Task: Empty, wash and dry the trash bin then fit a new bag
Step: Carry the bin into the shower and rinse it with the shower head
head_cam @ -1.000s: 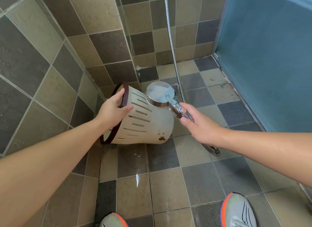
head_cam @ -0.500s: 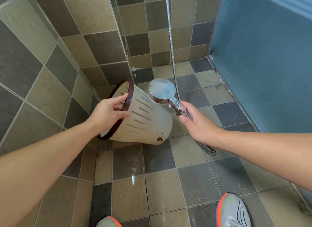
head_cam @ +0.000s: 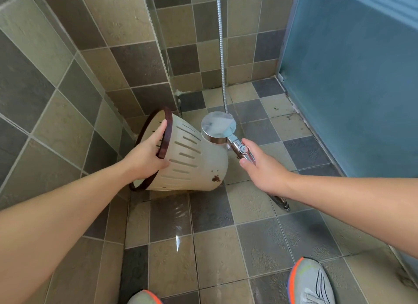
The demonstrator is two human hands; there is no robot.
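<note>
A cream slotted trash bin (head_cam: 194, 165) with a dark brown rim lies tilted on its side above the tiled floor, mouth toward the left wall. It has a brown stain near its base. My left hand (head_cam: 147, 155) grips the rim, fingers reaching inside the mouth. My right hand (head_cam: 264, 170) holds the chrome handle of a shower head (head_cam: 218, 128), whose round face hovers just over the bin's upper side. A metal hose (head_cam: 221, 54) runs up the back wall. No water stream is visible.
Tiled walls close in on the left and at the back. A blue frosted panel (head_cam: 352, 77) stands on the right. The floor tiles (head_cam: 176, 233) look wet. My two shoes (head_cam: 309, 283) are at the bottom edge.
The bin has tipped a little more, its mouth showing more toward me. The shower head stays just above the bin's side, and both grips are unchanged.
</note>
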